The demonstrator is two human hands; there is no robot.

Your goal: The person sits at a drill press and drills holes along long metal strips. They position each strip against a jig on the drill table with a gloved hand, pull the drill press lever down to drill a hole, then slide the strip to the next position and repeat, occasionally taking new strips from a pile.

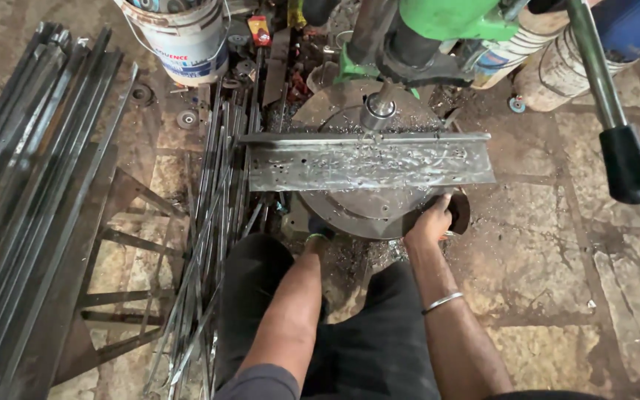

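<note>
A steel angle bar point(368, 161), covered in metal shavings, lies across the round table point(364, 211) of a green drill press point(438, 30). The drill chuck point(378, 110) stands over the bar's far edge. My right hand point(431, 222) rests at the near right rim of the round table, just below the bar, fingers curled around a dark object point(459, 212) there. My left hand point(317, 238) reaches under the near left edge of the table; its fingers are mostly hidden. My dark-trousered knees are below.
A long drill press lever with a black knob point(629, 164) hangs at the right. Bundles of steel bars point(31, 185) and thin strips point(216, 222) lie at the left. A white bucket point(183, 37) stands at the back. The floor is stone slabs.
</note>
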